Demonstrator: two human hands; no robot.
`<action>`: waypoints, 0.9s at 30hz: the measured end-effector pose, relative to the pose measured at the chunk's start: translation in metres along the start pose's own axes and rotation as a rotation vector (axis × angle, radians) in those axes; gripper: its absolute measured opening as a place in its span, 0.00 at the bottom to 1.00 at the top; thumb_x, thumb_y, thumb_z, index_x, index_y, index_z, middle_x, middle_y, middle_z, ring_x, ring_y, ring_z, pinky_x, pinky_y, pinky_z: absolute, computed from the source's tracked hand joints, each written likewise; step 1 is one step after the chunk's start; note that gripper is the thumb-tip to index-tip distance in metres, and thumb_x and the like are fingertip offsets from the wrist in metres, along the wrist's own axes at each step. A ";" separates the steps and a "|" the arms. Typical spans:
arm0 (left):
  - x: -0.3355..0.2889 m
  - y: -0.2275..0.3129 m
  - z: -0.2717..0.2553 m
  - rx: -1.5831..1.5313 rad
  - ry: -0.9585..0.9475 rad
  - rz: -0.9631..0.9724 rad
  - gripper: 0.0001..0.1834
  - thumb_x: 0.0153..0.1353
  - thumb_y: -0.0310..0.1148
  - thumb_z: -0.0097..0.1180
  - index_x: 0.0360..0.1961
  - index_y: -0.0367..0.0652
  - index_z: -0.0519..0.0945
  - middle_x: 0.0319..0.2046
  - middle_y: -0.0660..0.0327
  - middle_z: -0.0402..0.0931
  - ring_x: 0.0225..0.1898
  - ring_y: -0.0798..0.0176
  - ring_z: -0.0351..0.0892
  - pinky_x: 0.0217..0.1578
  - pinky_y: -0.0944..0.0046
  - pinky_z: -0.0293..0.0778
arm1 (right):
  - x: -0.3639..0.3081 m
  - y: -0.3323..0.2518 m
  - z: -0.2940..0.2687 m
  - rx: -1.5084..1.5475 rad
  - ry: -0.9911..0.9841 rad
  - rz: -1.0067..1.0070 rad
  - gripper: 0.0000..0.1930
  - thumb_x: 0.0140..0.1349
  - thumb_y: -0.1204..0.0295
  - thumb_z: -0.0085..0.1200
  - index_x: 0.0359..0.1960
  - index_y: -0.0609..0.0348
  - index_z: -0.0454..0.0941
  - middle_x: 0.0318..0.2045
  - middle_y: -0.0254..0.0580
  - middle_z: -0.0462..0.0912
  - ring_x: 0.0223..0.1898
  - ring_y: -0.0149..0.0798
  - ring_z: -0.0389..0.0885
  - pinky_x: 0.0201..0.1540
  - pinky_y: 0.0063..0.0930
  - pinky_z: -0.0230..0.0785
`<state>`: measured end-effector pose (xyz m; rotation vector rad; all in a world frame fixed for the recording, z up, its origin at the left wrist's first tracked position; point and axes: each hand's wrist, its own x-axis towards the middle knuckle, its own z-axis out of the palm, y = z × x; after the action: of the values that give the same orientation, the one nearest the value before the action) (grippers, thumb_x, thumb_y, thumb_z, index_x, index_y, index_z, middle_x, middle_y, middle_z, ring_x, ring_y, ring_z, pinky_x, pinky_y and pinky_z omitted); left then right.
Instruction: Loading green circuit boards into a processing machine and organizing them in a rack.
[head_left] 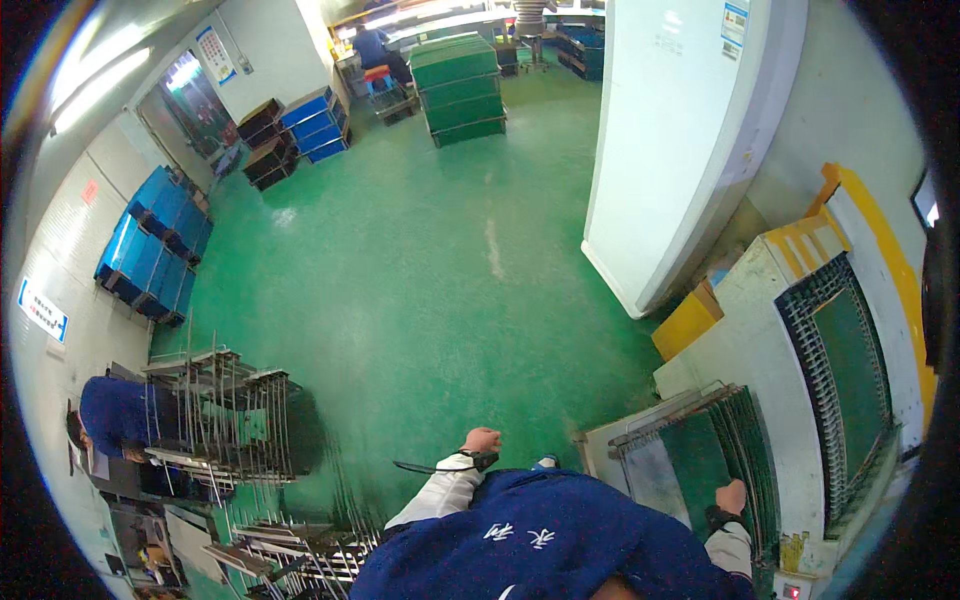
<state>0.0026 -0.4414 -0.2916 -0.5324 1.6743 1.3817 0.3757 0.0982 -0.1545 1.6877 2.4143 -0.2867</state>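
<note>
My left hand point(482, 440) is held out over the green floor point(430, 280), its fingers curled in and nothing seen in them. A dark strap point(485, 460) is around that wrist, and a thin dark cord sticks out to the left. On the right, my right hand point(732, 497) is also closed, with nothing visible in it. It appears in front of a rack of upright green panels point(700, 450); whether it touches them I cannot tell. A dark band point(718, 516) circles the right wrist, below a white sleeve.
Metal wire racks point(225, 420) stand at left, beside a person in dark blue point(120, 410). A machine with a chain-edged green belt point(850, 380) lines the right, near a tall white cabinet point(680, 120). Green bins point(458, 90) and blue bins point(150, 250) stand farther off.
</note>
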 end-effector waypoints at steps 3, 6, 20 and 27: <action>-0.002 0.007 0.000 0.006 0.013 -0.008 0.20 0.62 0.35 0.55 0.51 0.34 0.73 0.37 0.51 0.79 0.29 0.57 0.80 0.27 0.61 0.76 | -0.001 -0.001 0.003 -0.023 0.051 0.001 0.18 0.50 0.74 0.54 0.44 0.69 0.77 0.42 0.64 0.80 0.46 0.63 0.78 0.47 0.50 0.70; 0.002 0.009 0.001 -0.045 -0.030 0.012 0.21 0.62 0.35 0.55 0.52 0.34 0.71 0.38 0.51 0.79 0.28 0.56 0.80 0.27 0.60 0.77 | -0.005 -0.004 0.000 0.000 0.014 0.003 0.17 0.50 0.73 0.54 0.42 0.69 0.77 0.42 0.65 0.80 0.45 0.63 0.78 0.47 0.49 0.71; 0.011 0.013 0.019 0.014 -0.006 0.055 0.17 0.61 0.36 0.56 0.44 0.33 0.75 0.36 0.53 0.79 0.24 0.61 0.77 0.24 0.60 0.74 | 0.002 0.014 0.021 -0.042 0.181 -0.143 0.14 0.51 0.70 0.55 0.37 0.67 0.78 0.37 0.59 0.82 0.41 0.57 0.80 0.41 0.47 0.73; 0.014 0.012 0.021 0.038 0.006 0.097 0.14 0.59 0.36 0.56 0.37 0.35 0.79 0.30 0.57 0.79 0.22 0.62 0.76 0.21 0.62 0.71 | 0.016 0.019 0.024 -0.017 0.090 -0.088 0.12 0.48 0.72 0.54 0.33 0.68 0.78 0.36 0.64 0.80 0.39 0.61 0.80 0.40 0.48 0.73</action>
<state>-0.0067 -0.4159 -0.2966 -0.4387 1.7480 1.4156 0.3887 0.1131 -0.1823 1.6240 2.5524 -0.2061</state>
